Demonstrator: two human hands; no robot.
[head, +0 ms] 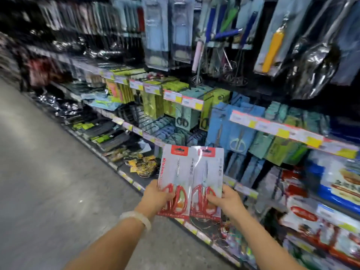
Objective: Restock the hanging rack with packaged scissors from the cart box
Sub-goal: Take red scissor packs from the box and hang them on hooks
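I hold two carded packs of red-handled kitchen scissors side by side, upright, in front of the shelving. My left hand (pixel 155 197) grips the lower left edge of the left pack (pixel 175 172). My right hand (pixel 226 201) pinches the lower right of the right pack (pixel 209 172), thumb on its front. Both packs have red hang tabs on top. The hanging rack (pixel 224 121) behind them carries blue and green scissor packs on hooks. The cart box is not in view.
Store shelving runs along the right, with price-tag rails (pixel 272 127) and hanging kitchen tools (pixel 272 49) above. Boxed goods (pixel 331 191) fill lower right shelves. The grey aisle floor (pixel 48 172) stretches on the left. The picture is blurred by motion.
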